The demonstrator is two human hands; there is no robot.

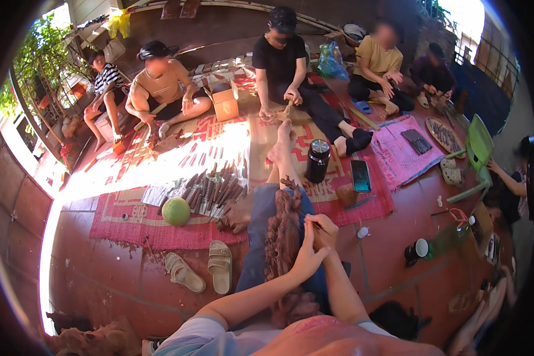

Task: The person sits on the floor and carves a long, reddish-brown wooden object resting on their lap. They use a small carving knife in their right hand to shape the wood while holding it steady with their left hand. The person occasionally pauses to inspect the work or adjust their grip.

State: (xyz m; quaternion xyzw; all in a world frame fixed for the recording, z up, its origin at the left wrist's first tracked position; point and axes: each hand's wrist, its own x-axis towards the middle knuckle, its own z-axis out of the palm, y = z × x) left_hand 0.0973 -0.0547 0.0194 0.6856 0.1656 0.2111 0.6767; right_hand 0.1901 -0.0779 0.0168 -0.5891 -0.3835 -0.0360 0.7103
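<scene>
A long, knobbly brown carved wood piece [283,234] lies lengthwise along my legs. Just to its right, my left hand [307,255] and my right hand [323,230] are pressed together. The right hand's fingers are curled, and those of the left are closed against it. Whatever they pinch, if anything, is too small and hidden to make out. Close to my body, the lower end of the carving [295,307] shows rounded lumps beside my left forearm.
Across the red mat [219,236] lie several dark-handled tools [215,193] and a green round fruit [175,212]. A black flask [318,161], a phone [360,176] and a cup [417,252] are to my right. Sandals [220,267] lie left; several people [282,65] sit opposite.
</scene>
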